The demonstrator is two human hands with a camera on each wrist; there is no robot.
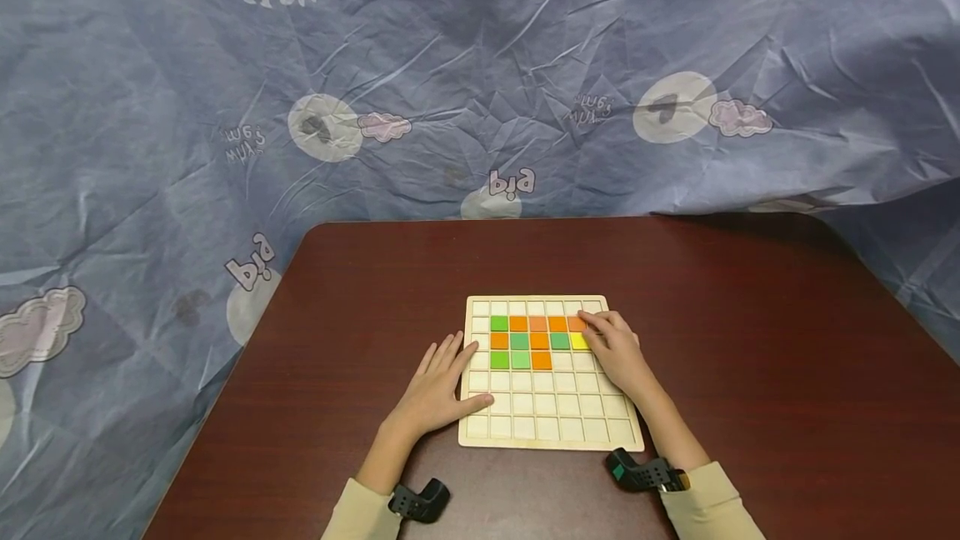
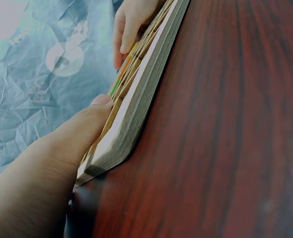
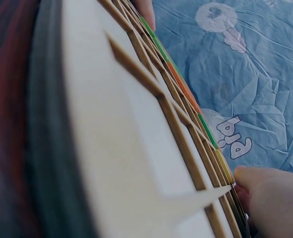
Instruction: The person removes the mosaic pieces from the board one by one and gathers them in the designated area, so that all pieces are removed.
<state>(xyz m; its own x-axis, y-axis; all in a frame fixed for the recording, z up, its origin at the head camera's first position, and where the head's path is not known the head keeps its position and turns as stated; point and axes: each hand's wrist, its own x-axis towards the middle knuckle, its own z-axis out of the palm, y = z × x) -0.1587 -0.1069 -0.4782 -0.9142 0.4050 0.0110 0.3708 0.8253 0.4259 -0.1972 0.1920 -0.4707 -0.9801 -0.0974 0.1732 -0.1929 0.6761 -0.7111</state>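
A pale wooden grid board (image 1: pixel 534 405) lies on the table. Green, orange and yellow square tiles fill part of its upper rows. My left hand (image 1: pixel 435 394) lies spread at the board's left edge, its thumb reaching over the rim; the left wrist view shows that thumb (image 2: pixel 82 129) against the board's side. My right hand (image 1: pixel 617 348) is at the upper right of the board, fingertips at the orange tile (image 1: pixel 576 324) that ends the top coloured row, just above a yellow tile (image 1: pixel 579 341). Whether the fingers pinch that orange tile or only touch it is unclear.
The board sits on a dark red-brown wooden table (image 1: pixel 360 298). Behind the table hangs a wrinkled blue cloth (image 1: pixel 450 65) with printed figures and letters. Each wrist wears a black strap device, one at the left wrist (image 1: pixel 422 501) and one at the right wrist (image 1: pixel 637 472).
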